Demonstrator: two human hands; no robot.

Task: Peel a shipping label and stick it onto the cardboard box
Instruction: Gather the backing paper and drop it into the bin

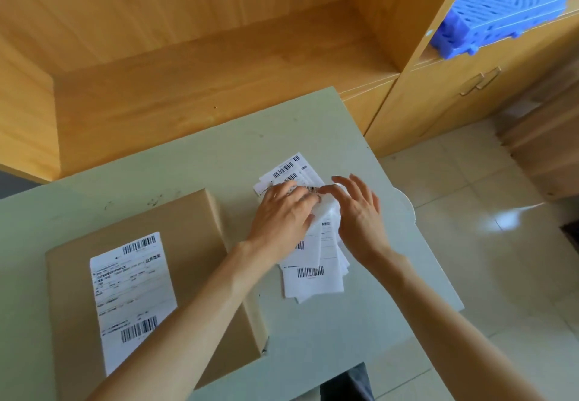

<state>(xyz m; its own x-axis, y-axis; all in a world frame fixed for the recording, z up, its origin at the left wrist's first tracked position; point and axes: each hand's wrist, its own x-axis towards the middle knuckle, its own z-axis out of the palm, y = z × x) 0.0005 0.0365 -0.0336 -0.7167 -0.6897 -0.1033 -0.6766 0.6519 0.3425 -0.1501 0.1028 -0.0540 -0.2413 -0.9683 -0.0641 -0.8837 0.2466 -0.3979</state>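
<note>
Pale table [194,165]; cardboard box [194,228] at left, one label [134,294] already stuck on top. Pile of shipping labels [313,278] beside it. My left hand [282,215] presses the pile, fingers curled; my right hand [360,212] pinches a curling sheet corner. Best approach, I think: hold the backing flat, peel slowly.
</note>
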